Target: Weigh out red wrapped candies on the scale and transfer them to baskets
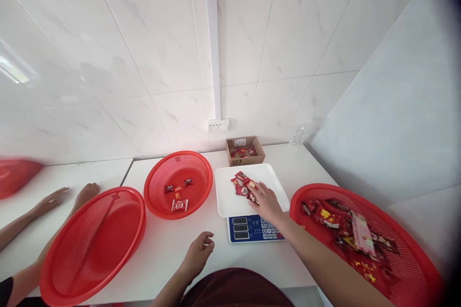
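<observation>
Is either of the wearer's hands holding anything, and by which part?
The left hand shows nothing held. The right hand is at the red packets on the white pan; whether it grips one cannot be told.

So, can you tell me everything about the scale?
The scale sits on the white table. Its wide white tray, plastic-looking with rounded corners, tops a blue panel with three dark displays and pale keys; I can't make out a reading. Red packets lie on the tray, the right hand touching some.

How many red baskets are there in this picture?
3: one basket at lower left, a second basket left of the scale, a third basket right of it. The red object far left is unclear.
</observation>
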